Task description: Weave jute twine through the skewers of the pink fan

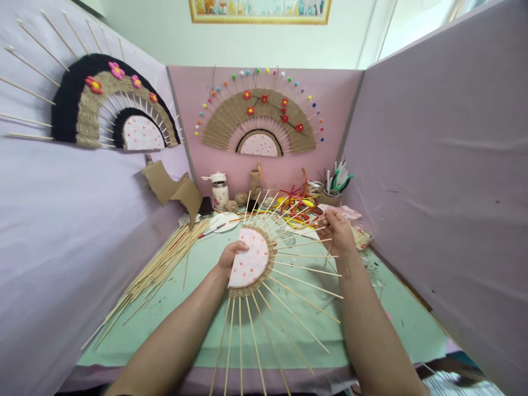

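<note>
My left hand (231, 258) grips a half-round fan piece (251, 257) by its straight edge, thumb flat on the pink dotted cover. Woven twine (270, 258) runs round the curved rim, and thin wooden sticks (305, 268) fan out from it to the right and toward me. Over the upper right stick ends, my right hand (337, 231) is closed with thumb and fingertips pinched together. What sits in that pinch, a stick end or a strand, is too small to make out.
Loose sticks (165, 267) lie in a pile at the left. Behind are a white bottle (220, 190), twine balls (231, 206), coloured pipe cleaners (295, 201) and a tool holder (331, 198). Finished woven fans hang on the left panel (66, 104) and back panel (214, 124).
</note>
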Action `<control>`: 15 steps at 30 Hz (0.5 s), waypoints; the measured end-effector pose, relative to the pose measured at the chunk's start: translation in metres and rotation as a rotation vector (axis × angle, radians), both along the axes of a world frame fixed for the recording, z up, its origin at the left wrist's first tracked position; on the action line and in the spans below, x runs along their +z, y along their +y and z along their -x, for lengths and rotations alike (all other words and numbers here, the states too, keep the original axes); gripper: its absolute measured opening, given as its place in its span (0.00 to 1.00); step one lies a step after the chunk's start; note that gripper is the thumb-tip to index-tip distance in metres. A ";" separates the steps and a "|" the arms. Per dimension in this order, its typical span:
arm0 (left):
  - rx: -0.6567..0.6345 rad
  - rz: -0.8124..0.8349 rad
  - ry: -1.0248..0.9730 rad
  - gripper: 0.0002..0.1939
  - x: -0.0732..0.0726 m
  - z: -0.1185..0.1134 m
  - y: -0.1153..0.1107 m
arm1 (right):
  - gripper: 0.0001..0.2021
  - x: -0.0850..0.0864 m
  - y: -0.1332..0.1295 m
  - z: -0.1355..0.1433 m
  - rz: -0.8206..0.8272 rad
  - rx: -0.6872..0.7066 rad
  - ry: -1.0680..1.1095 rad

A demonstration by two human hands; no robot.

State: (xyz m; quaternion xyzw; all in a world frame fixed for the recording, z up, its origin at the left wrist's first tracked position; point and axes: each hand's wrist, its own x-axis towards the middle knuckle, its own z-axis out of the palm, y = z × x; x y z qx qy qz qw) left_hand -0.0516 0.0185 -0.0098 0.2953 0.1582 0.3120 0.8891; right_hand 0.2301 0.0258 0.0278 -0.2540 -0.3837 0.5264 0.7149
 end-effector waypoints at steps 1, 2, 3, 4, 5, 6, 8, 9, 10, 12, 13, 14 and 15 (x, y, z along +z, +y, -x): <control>-0.006 0.001 0.008 0.28 0.000 0.000 0.000 | 0.12 0.001 -0.001 0.001 -0.023 -0.008 0.001; -0.022 0.000 0.016 0.27 0.000 0.001 0.000 | 0.11 0.001 -0.002 0.001 -0.045 -0.013 0.000; -0.041 -0.003 0.020 0.27 0.001 0.001 -0.001 | 0.10 0.001 -0.002 0.002 -0.063 -0.015 -0.001; -0.059 -0.009 0.019 0.26 0.001 0.000 -0.001 | 0.09 0.001 -0.002 0.002 -0.069 -0.015 0.004; -0.081 -0.014 0.017 0.26 0.001 0.000 -0.002 | 0.09 -0.001 0.000 0.001 -0.055 -0.009 0.016; -0.105 -0.019 0.012 0.26 0.001 -0.001 -0.003 | 0.10 -0.002 0.002 0.000 -0.016 0.003 0.039; -0.156 -0.019 0.000 0.28 0.002 -0.003 -0.005 | 0.11 -0.007 0.009 -0.001 0.119 0.067 0.116; -0.177 -0.016 -0.011 0.30 0.002 -0.003 -0.006 | 0.12 -0.010 0.012 -0.001 0.200 0.119 0.170; -0.190 -0.015 -0.024 0.31 0.002 -0.004 -0.007 | 0.12 -0.013 0.015 0.000 0.270 0.176 0.228; -0.179 -0.021 -0.045 0.31 0.002 -0.005 -0.008 | 0.12 -0.019 0.020 0.004 0.357 0.274 0.323; -0.167 -0.025 -0.044 0.31 0.001 -0.005 -0.009 | 0.12 -0.021 0.021 0.008 0.374 0.303 0.351; -0.158 -0.030 -0.035 0.31 0.000 -0.005 -0.009 | 0.12 -0.024 0.022 0.013 0.378 0.316 0.366; -0.155 -0.031 -0.020 0.31 -0.001 -0.006 -0.009 | 0.12 -0.027 0.023 0.019 0.369 0.319 0.372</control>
